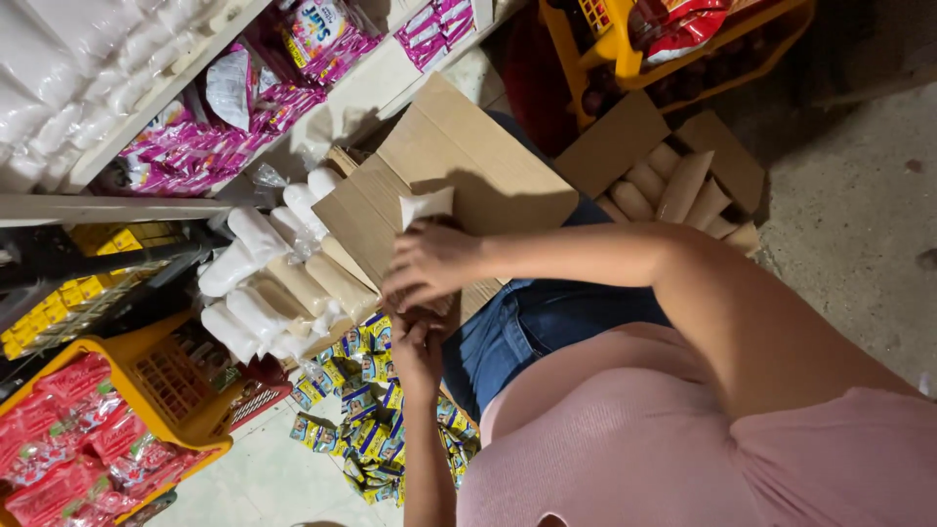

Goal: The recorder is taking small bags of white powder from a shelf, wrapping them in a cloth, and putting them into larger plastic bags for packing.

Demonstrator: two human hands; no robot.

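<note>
- Both hands sit close together over my lap. My left hand (418, 344) is lower, fingers curled and pressed up against the underside of the other hand; I cannot tell whether it grips anything there.
- My right hand (429, 263) reaches across from the right with the forearm level, fingers bent down and pinching the bottom of one small white packet (427, 206), which stands just above the knuckles.
- That packet is against the open flap of the nearer cardboard box (459, 166), which rests on my knee; I count two boxes in all.
- Below my left wrist lies a loose pile of small yellow and blue sachets (366, 410) on the pale floor, too many and too tangled for me to count.
- Left of the hands is a bundle of long white and tan rolls in clear wrap (268, 283); I make out roughly ten, though the wrap blurs the edges.
- A yellow basket (171, 376) at lower left holds red packets (68, 439), cut off by the frame edge.
- Farther out, the second box (664, 171) holds about six tan rolls on end.
- Farthest, a shelf (117, 207) carries pink packets (195, 141), and another yellow basket (625, 49) is cropped at the top.
</note>
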